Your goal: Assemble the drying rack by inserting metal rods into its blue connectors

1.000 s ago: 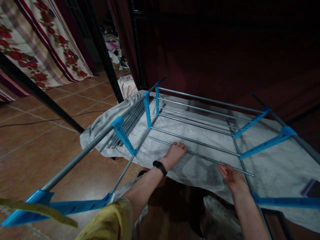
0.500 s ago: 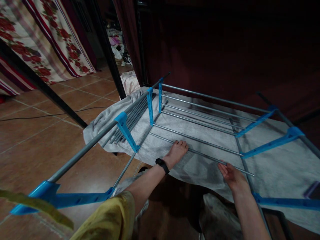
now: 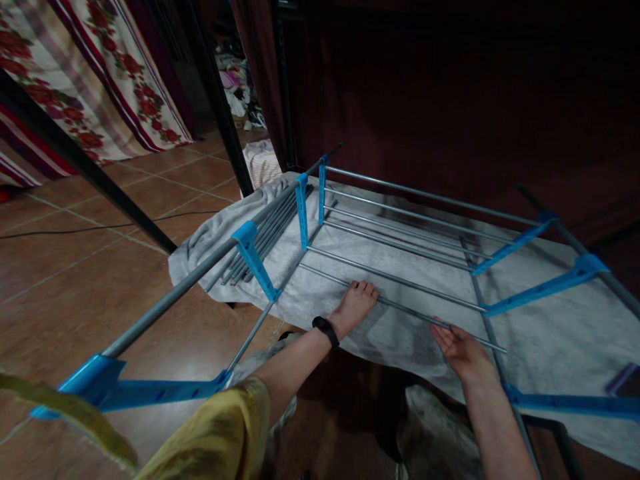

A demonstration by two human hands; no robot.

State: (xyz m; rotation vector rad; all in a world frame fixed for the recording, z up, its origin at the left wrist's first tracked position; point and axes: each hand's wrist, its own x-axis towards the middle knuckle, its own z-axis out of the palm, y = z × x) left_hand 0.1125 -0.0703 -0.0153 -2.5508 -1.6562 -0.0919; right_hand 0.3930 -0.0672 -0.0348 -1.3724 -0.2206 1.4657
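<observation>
A grey rod [image 3: 407, 311] was held between the two sides of the blue-jointed rack [image 3: 390, 277].
The left hand [image 3: 356, 301] curled over it; the right hand [image 3: 463, 350], well apart, gripped by fingertips towards the rack's right side. Likely light, stiff and slightly slick, it suited wide-spaced grips, ends left free.

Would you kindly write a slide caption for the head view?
Left hand and right hand hold a thin grey metal rod between blue plastic brackets over a grey cloth blanket.
</observation>
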